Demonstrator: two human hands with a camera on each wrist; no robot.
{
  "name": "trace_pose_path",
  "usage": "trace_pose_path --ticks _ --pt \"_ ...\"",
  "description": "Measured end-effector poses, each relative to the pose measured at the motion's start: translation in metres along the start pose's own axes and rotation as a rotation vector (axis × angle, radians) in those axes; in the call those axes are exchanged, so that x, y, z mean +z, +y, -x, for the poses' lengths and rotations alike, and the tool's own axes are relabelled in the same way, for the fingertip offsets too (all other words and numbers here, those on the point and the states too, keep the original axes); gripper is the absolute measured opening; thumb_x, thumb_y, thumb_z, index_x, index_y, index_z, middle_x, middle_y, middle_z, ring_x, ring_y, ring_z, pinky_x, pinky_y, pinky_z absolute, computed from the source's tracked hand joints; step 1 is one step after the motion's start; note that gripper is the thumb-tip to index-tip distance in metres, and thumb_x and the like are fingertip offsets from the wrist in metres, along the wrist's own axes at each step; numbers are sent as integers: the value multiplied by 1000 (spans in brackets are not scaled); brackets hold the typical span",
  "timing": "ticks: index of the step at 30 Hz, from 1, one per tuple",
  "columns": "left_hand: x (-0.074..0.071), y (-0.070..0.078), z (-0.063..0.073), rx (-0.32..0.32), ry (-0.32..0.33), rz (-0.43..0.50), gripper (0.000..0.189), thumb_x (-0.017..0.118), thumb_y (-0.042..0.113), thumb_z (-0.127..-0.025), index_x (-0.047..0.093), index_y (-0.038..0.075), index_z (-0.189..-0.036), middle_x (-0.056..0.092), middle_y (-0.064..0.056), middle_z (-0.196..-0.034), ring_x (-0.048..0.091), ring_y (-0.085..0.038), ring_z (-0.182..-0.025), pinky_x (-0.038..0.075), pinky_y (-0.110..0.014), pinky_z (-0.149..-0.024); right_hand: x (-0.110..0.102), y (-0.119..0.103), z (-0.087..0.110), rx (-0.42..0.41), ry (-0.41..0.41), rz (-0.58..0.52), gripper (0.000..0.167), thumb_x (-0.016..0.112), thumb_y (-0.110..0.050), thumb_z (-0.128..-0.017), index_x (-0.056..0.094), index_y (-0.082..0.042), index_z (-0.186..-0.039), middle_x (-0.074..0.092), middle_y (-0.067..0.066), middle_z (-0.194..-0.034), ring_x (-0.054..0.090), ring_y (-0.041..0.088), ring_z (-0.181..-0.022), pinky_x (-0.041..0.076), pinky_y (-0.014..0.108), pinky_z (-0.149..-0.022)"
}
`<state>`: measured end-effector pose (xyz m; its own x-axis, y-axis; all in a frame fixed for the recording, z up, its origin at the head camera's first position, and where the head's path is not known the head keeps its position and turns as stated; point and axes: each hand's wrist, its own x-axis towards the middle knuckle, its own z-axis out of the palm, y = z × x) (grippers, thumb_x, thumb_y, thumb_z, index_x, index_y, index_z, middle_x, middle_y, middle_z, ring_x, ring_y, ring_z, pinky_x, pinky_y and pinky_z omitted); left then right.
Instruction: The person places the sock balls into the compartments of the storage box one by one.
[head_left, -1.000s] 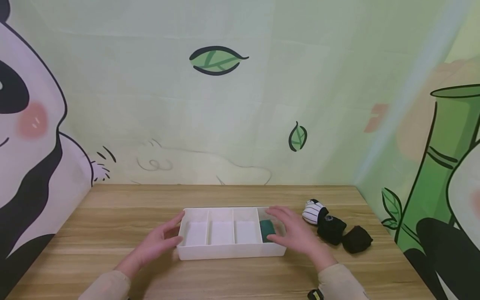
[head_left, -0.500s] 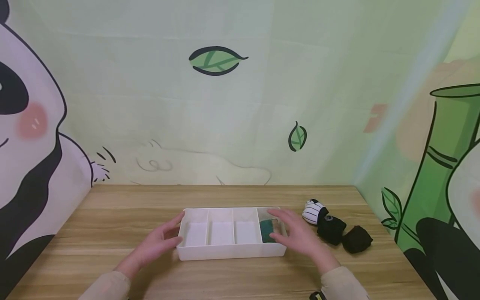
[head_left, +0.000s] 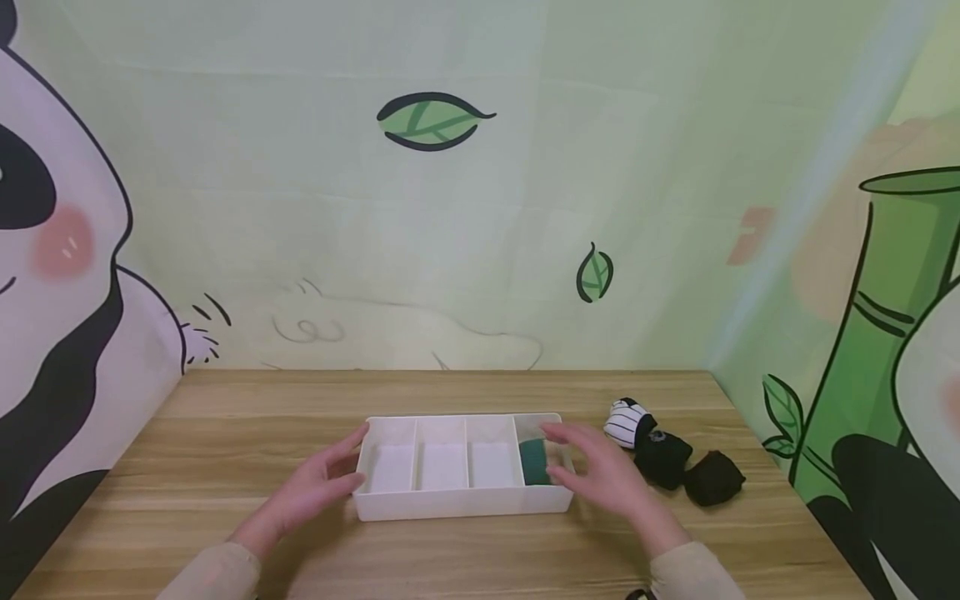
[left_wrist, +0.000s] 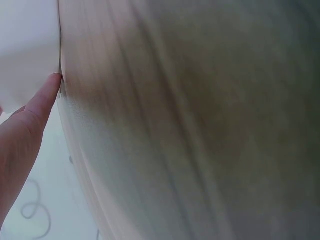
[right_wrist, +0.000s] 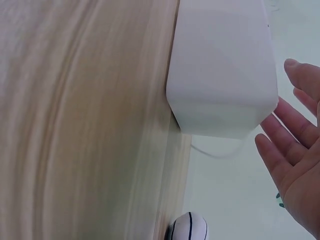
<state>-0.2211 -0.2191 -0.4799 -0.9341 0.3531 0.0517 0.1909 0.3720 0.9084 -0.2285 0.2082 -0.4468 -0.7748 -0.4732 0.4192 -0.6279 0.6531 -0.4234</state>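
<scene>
A white box (head_left: 461, 503) split by dividers into several compartments stands on the wooden table. A dark green rolled sock (head_left: 533, 462) sits in its rightmost compartment; the other compartments hold nothing. My left hand (head_left: 321, 475) rests its fingertips and thumb against the box's left end. In the left wrist view, a finger (left_wrist: 44, 97) touches the white wall near the tabletop. My right hand (head_left: 603, 468) hovers over the right end, fingers spread and holding nothing. From the right wrist view, its relaxed fingers (right_wrist: 287, 132) show beside the box's corner.
Right of the box lie a white rolled sock with black stripes (head_left: 626, 423) and two black rolled socks (head_left: 663, 460), close together. A printed cloth backdrop (head_left: 480, 208) rises behind the table's far edge (head_left: 450, 372).
My right hand has drawn back slightly to the right, away from the green sock, showing more of that compartment. My left hand and the box have stayed put.
</scene>
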Motion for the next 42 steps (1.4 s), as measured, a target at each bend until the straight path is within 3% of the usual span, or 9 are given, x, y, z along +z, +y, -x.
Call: trace_pose_path --ticks 8,20,30,42 --pt "0 0 0 -5 1 7 72 63 13 -96 25 10 -157 28 -26 -156 41 -45 -135 38 -54 -106 -5 0 10 63 27 -28 51 81 -14 -83 63 -10 -130 69 2 -115 66 17 -103 54 45 -91" --pt "1 1 0 -10 2 -3 72 63 13 -96 25 10 -157 27 -25 -157 41 -45 -135 38 -54 -107 -19 16 29 -20 128 21 48 82 -3 -78 66 -5 -123 71 2 -103 67 15 -92 57 39 -82" --pt "1 0 0 -6 4 -7 72 63 12 -97 25 9 -157 28 -26 -156 41 -45 -134 39 -53 -106 -39 25 44 47 158 54 52 82 -3 -78 65 -11 -126 71 -1 -103 68 14 -91 57 38 -80" --pt "1 0 0 0 6 -21 71 62 11 -96 25 7 -157 29 -27 -156 43 -46 -133 43 -49 -104 -60 40 60 107 208 139 53 81 -1 -78 63 -9 -127 70 0 -101 68 21 -91 56 43 -79"
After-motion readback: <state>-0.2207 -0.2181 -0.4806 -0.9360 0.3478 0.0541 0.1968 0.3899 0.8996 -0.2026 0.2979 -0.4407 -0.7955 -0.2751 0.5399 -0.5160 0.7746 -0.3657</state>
